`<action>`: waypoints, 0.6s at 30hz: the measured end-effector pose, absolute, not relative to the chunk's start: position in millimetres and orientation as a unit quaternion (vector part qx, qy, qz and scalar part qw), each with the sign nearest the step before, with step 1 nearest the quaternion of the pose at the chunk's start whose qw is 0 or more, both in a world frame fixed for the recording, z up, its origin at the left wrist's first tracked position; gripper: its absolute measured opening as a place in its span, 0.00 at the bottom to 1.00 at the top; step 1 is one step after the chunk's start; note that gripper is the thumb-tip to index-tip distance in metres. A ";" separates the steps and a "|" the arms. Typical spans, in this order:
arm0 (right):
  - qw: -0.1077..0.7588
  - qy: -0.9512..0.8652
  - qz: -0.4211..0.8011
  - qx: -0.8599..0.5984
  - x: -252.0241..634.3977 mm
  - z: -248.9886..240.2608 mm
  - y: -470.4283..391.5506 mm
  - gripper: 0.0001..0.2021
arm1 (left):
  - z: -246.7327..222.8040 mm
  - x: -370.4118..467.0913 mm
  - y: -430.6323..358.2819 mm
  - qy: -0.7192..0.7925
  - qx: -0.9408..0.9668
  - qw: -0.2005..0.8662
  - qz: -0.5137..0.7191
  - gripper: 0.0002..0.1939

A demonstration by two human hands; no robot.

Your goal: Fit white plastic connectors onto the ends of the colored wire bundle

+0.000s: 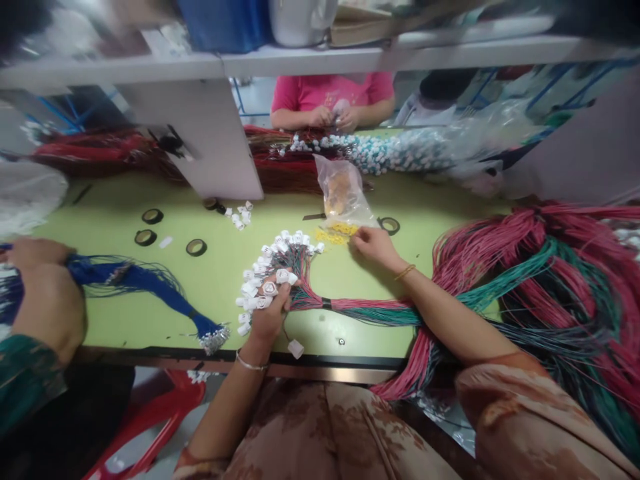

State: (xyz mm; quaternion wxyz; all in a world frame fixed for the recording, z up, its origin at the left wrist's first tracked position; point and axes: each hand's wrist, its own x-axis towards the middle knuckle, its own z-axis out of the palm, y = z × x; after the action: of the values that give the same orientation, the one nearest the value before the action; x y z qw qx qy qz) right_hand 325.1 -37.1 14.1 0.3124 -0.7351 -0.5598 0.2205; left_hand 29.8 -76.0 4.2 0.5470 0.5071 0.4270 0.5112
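My left hand (270, 313) is closed around several white connectors (260, 283) at the end of a wire bundle (370, 310) of pink, green and dark wires. Black tape (327, 303) binds that bundle just right of the connectors. One white connector (296, 348) hangs on its own wire below my hand, at the table's front edge. My right hand (375, 247) has its fingertips pinched at a small pile of yellow pieces (335, 233); whether a piece is between them is too small to make out. Behind the pile lies a clear plastic bag (345, 190) with yellowish contents.
Tape rolls (197, 247) and loose white connectors (239, 217) lie on the green table (215, 287). A thick heap of pink and green wires (525, 267) fills the right. At left, a co-worker's arm (47, 293) is by blue wires (145, 277). Opposite sits a person in pink (320, 93), under a shelf (310, 63).
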 end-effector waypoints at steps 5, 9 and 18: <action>0.514 -0.431 0.437 -0.600 302.2 28.6 -47.3 0.11 | 5.5 30.9 -74.4 0.440 0.425 0.610 0.504 0.22; 0.529 -0.465 0.494 -0.510 263.0 46.1 -64.6 0.14 | 4.5 31.1 -76.7 0.438 0.400 0.628 0.504 0.23; 0.482 -0.590 0.481 -0.434 205.5 50.5 -89.8 0.07 | 4.9 28.1 -78.3 0.443 0.446 0.594 0.503 0.20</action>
State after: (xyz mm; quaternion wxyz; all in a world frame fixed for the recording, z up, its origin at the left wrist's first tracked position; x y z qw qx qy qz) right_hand 205.5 -89.8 50.5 0.4820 -0.4343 -0.5899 0.4807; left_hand 28.1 -78.3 4.9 0.5940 0.4455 0.4426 0.5028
